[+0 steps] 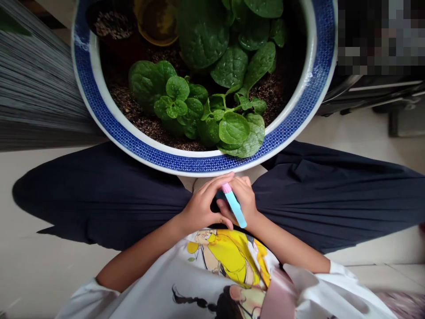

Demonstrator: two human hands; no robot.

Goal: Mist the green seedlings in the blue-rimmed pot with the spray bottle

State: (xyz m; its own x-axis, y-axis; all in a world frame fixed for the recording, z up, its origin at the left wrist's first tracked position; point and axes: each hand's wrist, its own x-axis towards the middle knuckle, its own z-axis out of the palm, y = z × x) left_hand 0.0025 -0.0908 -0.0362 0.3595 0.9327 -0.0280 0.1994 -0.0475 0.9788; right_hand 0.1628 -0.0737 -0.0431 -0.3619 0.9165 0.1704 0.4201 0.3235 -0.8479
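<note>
My left hand [203,204] is in front of my lap, its fingers curved and its thumb apart from them. Its fingertips reach my right hand [244,195], whose fingers are curled. A slim light-blue stick with a pink end [235,206] slants across my right hand, pink end up near the left fingertips. My right hand appears to grip it; its exact kind is not clear. Just beyond both hands stands a large white pot with a blue patterned rim [199,164]. Green leafy plants [234,128] with wet leaves grow in its dark soil [142,119].
Inside the pot are a small dark pot of grit [113,24] and a yellow container [157,22]. My legs in dark trousers [99,195] flank the pot's near side. Grey strands [40,84] hang at left. Dark metal parts [372,99] stand at right on the pale floor [365,146].
</note>
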